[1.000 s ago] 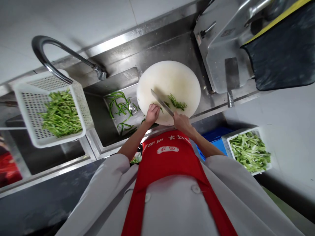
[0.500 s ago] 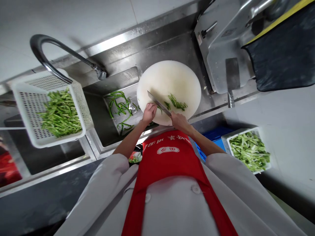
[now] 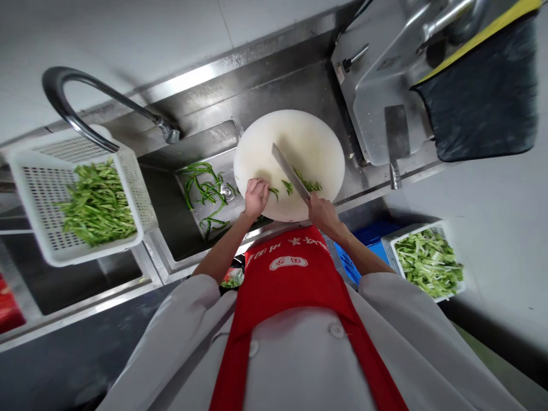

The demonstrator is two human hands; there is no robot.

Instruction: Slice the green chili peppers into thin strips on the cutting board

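Observation:
My right hand (image 3: 322, 212) is closed round the handle of a kitchen knife (image 3: 289, 169), its blade slanting up and left above a round white cutting board (image 3: 257, 134). Curled at the board's left front, my left hand (image 3: 256, 197) holds a thin green pepper (image 3: 273, 191) whose end shows past the fingertips; the rest is hidden. A small cut piece of pepper (image 3: 287, 186) lies between hand and blade. More cut pepper pieces (image 3: 315, 186) rest to the right, partly behind the blade.
Long green peppers (image 3: 209, 188) lie in the sink left of the board, below a curved faucet (image 3: 71, 111). Farther left stands a white basket (image 3: 141, 188) of cut green vegetables. A cleaver (image 3: 397, 137) lies at right, above another basket of greens (image 3: 430, 262).
The knife has moved right, away from my left hand, and now passes over the cut pieces. My left hand keeps its grip at the board's left front. The whole view has shifted slightly.

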